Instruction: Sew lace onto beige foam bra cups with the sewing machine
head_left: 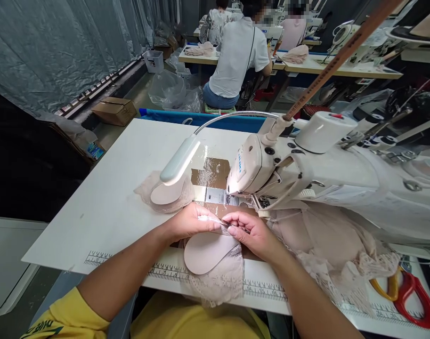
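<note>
Just in front of the sewing machine's needle area, my left hand (193,220) and my right hand (250,230) pinch the upper edge of a beige lace piece (218,287). A smooth pale pad (206,255) lies on this lace, which hangs over the table's front edge. Something small, dark and thin shows between my fingertips; its kind cannot be made out. Both hands are closed, with thumbs against fingers. The white sewing machine (252,165) stands behind and to the right of them. Left of its needle plate (215,195) lies another lace piece (147,190) with a pad.
Beige lace fabric (328,235) is heaped beneath the machine arm. Red-handled scissors (417,301) lie at the right front. A lamp (179,160) on a bent neck hangs over the white table (94,207), which has a printed ruler. People sit at machines farther back.
</note>
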`<state>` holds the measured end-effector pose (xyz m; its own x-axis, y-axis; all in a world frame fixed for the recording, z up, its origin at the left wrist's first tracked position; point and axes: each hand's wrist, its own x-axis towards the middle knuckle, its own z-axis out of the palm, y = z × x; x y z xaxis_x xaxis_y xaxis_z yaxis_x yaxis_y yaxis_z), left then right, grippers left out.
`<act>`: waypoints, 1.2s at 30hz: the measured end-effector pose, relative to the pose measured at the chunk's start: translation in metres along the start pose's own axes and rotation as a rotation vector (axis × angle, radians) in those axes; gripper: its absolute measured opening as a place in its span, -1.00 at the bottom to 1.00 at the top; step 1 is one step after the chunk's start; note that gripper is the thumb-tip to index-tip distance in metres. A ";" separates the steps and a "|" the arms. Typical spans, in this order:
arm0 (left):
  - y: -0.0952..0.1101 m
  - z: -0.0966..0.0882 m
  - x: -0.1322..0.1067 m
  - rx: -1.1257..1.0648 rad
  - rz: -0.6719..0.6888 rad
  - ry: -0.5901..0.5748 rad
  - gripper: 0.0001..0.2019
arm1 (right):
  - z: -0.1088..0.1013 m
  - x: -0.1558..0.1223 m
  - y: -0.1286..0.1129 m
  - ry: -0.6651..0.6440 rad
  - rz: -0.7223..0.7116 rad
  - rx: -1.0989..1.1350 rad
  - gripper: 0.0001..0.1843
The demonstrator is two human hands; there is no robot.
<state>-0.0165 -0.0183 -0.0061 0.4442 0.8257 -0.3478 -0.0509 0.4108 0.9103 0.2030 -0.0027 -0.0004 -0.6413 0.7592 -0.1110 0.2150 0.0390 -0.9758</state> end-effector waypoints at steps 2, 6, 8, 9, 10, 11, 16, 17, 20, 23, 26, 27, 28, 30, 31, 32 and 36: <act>0.000 0.001 0.000 0.000 0.000 0.006 -0.71 | 0.001 0.000 -0.004 0.013 -0.001 -0.042 -0.72; 0.002 0.003 0.000 -0.024 0.012 -0.012 -0.71 | 0.005 0.000 -0.007 0.039 -0.020 -0.100 -0.75; 0.004 0.004 -0.001 -0.007 0.009 -0.010 -0.71 | 0.008 0.001 -0.007 0.055 -0.035 -0.100 -0.77; 0.004 0.004 -0.001 0.014 0.006 -0.006 -0.71 | 0.009 0.002 -0.006 0.064 -0.039 -0.096 -0.78; 0.004 0.004 -0.002 0.032 0.004 -0.002 -0.71 | 0.009 0.002 -0.005 0.072 -0.038 -0.092 -0.78; 0.005 0.003 -0.002 0.045 0.006 -0.001 -0.71 | 0.009 0.003 -0.003 0.083 -0.035 -0.089 -0.79; 0.004 0.002 -0.002 0.024 0.028 -0.037 -0.72 | 0.004 0.003 0.004 0.108 -0.006 -0.060 -0.77; 0.004 0.002 -0.002 0.023 0.030 -0.036 -0.72 | 0.003 0.002 0.004 0.092 -0.008 -0.050 -0.76; 0.002 0.003 -0.001 0.028 0.025 -0.013 -0.73 | 0.004 0.004 0.001 0.046 -0.037 -0.072 -0.75; 0.000 0.004 0.001 0.059 0.016 -0.007 -0.71 | 0.010 0.008 -0.002 0.089 -0.047 -0.136 -0.79; 0.001 0.004 0.002 0.107 0.021 -0.021 -0.69 | 0.013 0.010 0.001 0.178 -0.032 -0.149 -0.80; 0.003 0.004 -0.001 0.139 0.023 -0.031 -0.68 | 0.012 0.009 0.004 0.202 -0.026 -0.140 -0.79; 0.006 0.003 -0.005 0.195 0.023 -0.038 -0.68 | 0.010 0.008 0.007 0.220 -0.016 -0.130 -0.77; 0.015 0.000 -0.018 0.388 0.039 0.007 -0.69 | 0.006 0.004 0.011 0.254 0.009 -0.124 -0.72; 0.021 -0.002 -0.027 0.513 0.063 0.064 -0.70 | 0.003 0.002 0.011 0.276 0.014 -0.145 -0.71; 0.028 -0.004 -0.035 0.634 0.095 0.136 -0.70 | 0.002 -0.001 0.011 0.300 0.009 -0.194 -0.69; 0.051 -0.025 -0.050 0.899 0.224 0.448 -0.71 | 0.010 -0.006 0.001 0.301 -0.182 -0.532 -0.64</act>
<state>-0.0637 -0.0294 0.0522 0.1232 0.9918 -0.0340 0.6787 -0.0593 0.7320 0.2000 -0.0138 -0.0023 -0.4836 0.8563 0.1813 0.5080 0.4433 -0.7385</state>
